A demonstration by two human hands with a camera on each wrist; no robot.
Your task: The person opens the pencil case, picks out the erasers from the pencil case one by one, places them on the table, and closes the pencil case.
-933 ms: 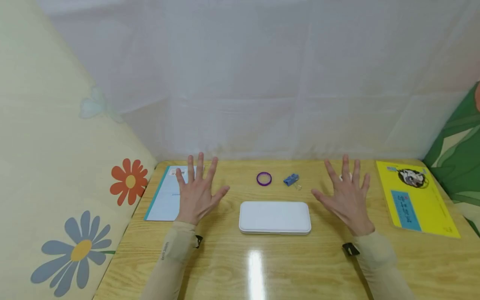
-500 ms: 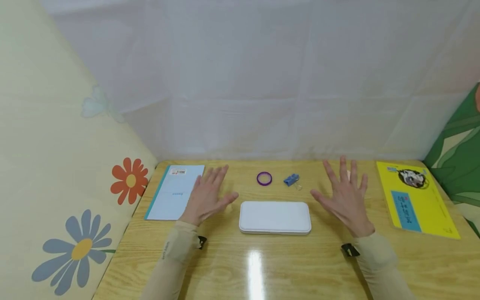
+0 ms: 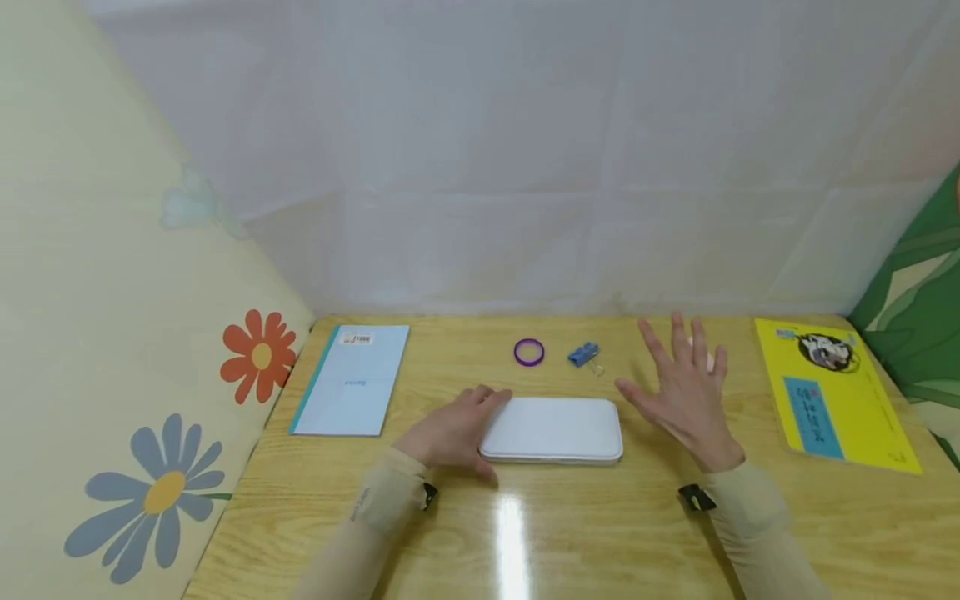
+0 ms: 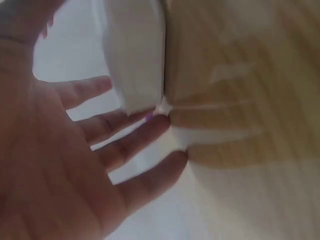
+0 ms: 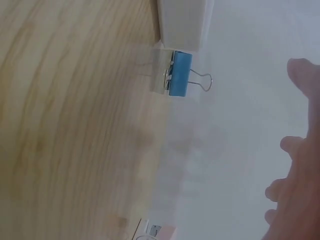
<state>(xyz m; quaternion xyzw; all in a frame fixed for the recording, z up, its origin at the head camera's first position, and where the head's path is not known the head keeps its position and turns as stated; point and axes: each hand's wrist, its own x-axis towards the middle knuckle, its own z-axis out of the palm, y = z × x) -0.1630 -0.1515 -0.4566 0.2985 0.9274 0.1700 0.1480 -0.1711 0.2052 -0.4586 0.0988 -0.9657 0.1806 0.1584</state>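
Observation:
A flat white case with rounded corners, like a pencil case (image 3: 555,429), lies on the wooden table; its end also shows in the left wrist view (image 4: 135,55). My left hand (image 3: 457,429) is at its left end, fingers by the far corner and thumb by the near one. In the left wrist view those fingers are extended, the lowest fingertips reaching the tabletop; whether they touch the case I cannot tell. My right hand (image 3: 686,400) hovers right of the case, fingers spread, holding nothing. Behind the case are a purple ring (image 3: 528,352) and a blue binder clip (image 3: 583,354).
A light blue notebook (image 3: 351,381) lies at the back left, a yellow book (image 3: 836,396) at the right. Partly hidden behind my right hand is a small pale pink item (image 3: 709,362). White cloth (image 3: 480,167) closes off the table's back edge.
My left hand has come down and rightward from above the notebook to the case's left end, uncovering the notebook. My right hand has shifted slightly left, still spread.

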